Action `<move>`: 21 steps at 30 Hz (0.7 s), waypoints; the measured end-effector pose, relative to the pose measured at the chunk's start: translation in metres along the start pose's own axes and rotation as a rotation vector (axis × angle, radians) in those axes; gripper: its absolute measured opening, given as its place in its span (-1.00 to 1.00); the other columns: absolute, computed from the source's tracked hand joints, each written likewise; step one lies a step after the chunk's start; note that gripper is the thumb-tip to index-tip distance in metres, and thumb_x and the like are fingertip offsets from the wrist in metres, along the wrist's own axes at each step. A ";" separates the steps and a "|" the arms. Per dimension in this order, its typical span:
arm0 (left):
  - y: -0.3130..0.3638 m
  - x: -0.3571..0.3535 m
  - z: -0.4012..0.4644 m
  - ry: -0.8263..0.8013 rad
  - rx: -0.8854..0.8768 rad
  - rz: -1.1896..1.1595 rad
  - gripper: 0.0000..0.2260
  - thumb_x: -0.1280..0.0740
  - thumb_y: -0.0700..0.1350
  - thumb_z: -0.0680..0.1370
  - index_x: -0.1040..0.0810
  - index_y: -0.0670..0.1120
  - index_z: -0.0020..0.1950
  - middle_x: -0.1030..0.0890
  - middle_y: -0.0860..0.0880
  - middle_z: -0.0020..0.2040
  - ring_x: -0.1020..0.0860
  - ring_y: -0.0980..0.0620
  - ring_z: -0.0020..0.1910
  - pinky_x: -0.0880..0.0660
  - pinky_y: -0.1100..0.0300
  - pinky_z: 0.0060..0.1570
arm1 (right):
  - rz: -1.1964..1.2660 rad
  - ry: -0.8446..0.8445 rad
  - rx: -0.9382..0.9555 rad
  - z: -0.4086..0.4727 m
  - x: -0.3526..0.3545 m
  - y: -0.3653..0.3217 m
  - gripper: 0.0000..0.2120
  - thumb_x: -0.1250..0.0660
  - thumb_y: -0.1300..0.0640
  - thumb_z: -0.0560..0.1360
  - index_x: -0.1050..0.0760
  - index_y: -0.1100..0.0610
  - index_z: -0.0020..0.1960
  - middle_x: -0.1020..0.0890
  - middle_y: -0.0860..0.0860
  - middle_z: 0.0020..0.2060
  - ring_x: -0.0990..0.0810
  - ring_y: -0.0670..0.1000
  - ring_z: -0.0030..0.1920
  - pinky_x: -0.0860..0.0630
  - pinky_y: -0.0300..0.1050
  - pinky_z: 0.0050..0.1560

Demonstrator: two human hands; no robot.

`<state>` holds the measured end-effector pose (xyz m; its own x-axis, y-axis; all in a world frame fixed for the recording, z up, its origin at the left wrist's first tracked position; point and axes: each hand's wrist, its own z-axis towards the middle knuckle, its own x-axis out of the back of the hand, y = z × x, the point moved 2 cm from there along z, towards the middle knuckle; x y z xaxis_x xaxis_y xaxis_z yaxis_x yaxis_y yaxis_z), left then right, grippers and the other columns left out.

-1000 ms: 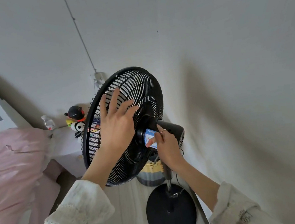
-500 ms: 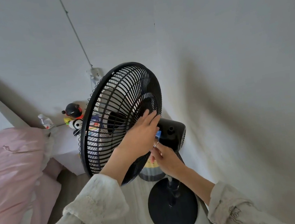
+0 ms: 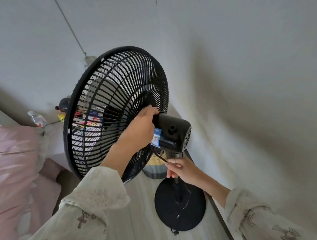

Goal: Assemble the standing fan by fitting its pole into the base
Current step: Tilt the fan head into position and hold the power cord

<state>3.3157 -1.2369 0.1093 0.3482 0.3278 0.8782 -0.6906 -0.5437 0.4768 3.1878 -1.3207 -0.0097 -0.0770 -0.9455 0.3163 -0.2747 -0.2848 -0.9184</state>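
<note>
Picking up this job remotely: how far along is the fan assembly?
The pole already stands upright in the round base on the floor. In hand: the left hand grips the neck behind the grille, the right hand holds the pole's top. Whether the joint is tight is not visible.

Fan head (image 3: 116,113) at frame centre, atop the pole (image 3: 178,186) rising from the base (image 3: 180,212) on the floor (image 3: 141,234) at lower centre, close to the wall (image 3: 250,86) on the right. Bed (image 3: 4,172) along the left edge; tabletop (image 3: 55,142) behind the fan head, carrying a bottle (image 3: 36,118) and toys (image 3: 63,108). Bin (image 3: 155,170) on the floor behind the base.
</note>
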 end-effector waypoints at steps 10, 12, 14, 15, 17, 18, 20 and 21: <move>-0.003 -0.015 -0.014 0.135 0.025 -0.100 -0.39 -0.07 -0.51 0.44 -0.18 -0.16 0.46 -0.33 -0.09 0.43 -0.10 0.01 0.51 0.04 0.33 0.40 | -0.158 -0.059 -0.130 0.009 0.019 0.029 -0.73 -0.24 0.04 0.56 -0.62 0.21 0.00 -0.68 0.05 -0.16 -0.60 -0.04 -0.15 -0.45 -0.30 -0.06; -0.005 -0.019 -0.015 0.172 0.008 -0.084 -0.39 -0.06 -0.53 0.42 -0.18 -0.19 0.45 -0.36 -0.11 0.41 -0.09 -0.02 0.52 0.11 0.28 0.44 | -0.318 0.041 -0.148 0.014 0.030 0.034 -0.65 -0.27 -0.11 0.51 -0.51 0.06 -0.36 -0.56 -0.07 -0.46 -0.48 -0.14 -0.43 -0.31 -0.35 -0.37; -0.006 -0.021 -0.016 0.202 -0.023 -0.050 -0.42 -0.06 -0.54 0.39 -0.25 -0.25 0.39 -0.36 -0.15 0.41 -0.13 -0.05 0.51 0.13 0.20 0.48 | -0.475 0.101 -0.224 0.018 0.042 0.035 -0.50 -0.27 -0.27 0.43 -0.39 0.12 -0.44 -0.28 -0.10 -0.59 -0.27 -0.11 -0.58 -0.19 -0.25 -0.47; -0.007 -0.023 -0.015 0.210 -0.032 -0.039 -0.44 -0.06 -0.54 0.38 -0.28 -0.26 0.36 -0.35 -0.17 0.41 -0.14 -0.05 0.50 0.11 0.17 0.49 | -0.474 0.110 -0.282 0.021 0.050 0.038 -0.48 -0.28 -0.29 0.40 -0.45 0.16 -0.39 -0.27 -0.08 -0.59 -0.26 -0.09 -0.59 -0.21 -0.23 -0.47; -0.008 -0.025 -0.015 0.217 -0.037 -0.037 -0.46 -0.07 -0.54 0.38 -0.29 -0.26 0.35 -0.35 -0.18 0.41 -0.16 -0.06 0.49 0.07 0.12 0.50 | -0.331 0.066 -0.394 0.030 0.064 0.042 -0.57 -0.34 -0.20 0.41 -0.50 0.19 -0.30 -0.35 -0.05 -0.55 -0.29 -0.06 -0.60 -0.27 -0.23 -0.49; -0.008 -0.026 -0.015 0.220 -0.035 -0.042 -0.46 -0.07 -0.53 0.39 -0.30 -0.26 0.35 -0.35 -0.18 0.41 -0.16 -0.07 0.49 0.06 0.11 0.50 | -0.251 0.010 -0.430 0.033 0.069 0.042 -0.67 -0.34 -0.08 0.45 -0.55 0.21 -0.21 -0.34 -0.02 -0.52 -0.25 -0.07 -0.61 -0.25 -0.26 -0.53; -0.008 -0.027 -0.015 0.223 -0.033 -0.054 -0.47 -0.08 -0.53 0.40 -0.30 -0.25 0.35 -0.35 -0.19 0.41 -0.16 -0.08 0.49 0.04 0.08 0.51 | 0.008 -0.072 -0.503 0.041 0.081 0.037 -0.80 -0.26 0.11 0.52 -0.56 0.25 -0.05 -0.26 -0.01 -0.52 -0.13 -0.09 -0.61 -0.13 -0.29 -0.61; -0.008 -0.027 -0.015 0.225 -0.031 -0.059 -0.48 -0.07 -0.53 0.41 -0.31 -0.25 0.35 -0.35 -0.19 0.41 -0.17 -0.09 0.49 0.03 0.07 0.51 | 0.206 -0.077 -0.549 0.045 0.087 0.033 -0.82 -0.20 0.16 0.55 -0.52 0.23 -0.12 -0.25 -0.04 -0.57 -0.12 -0.11 -0.64 -0.10 -0.31 -0.64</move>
<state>3.3025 -1.2302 0.0817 0.2412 0.5241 0.8168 -0.6939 -0.4953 0.5227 3.2157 -1.4192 -0.0231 -0.1175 -0.9872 0.1077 -0.7191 0.0098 -0.6948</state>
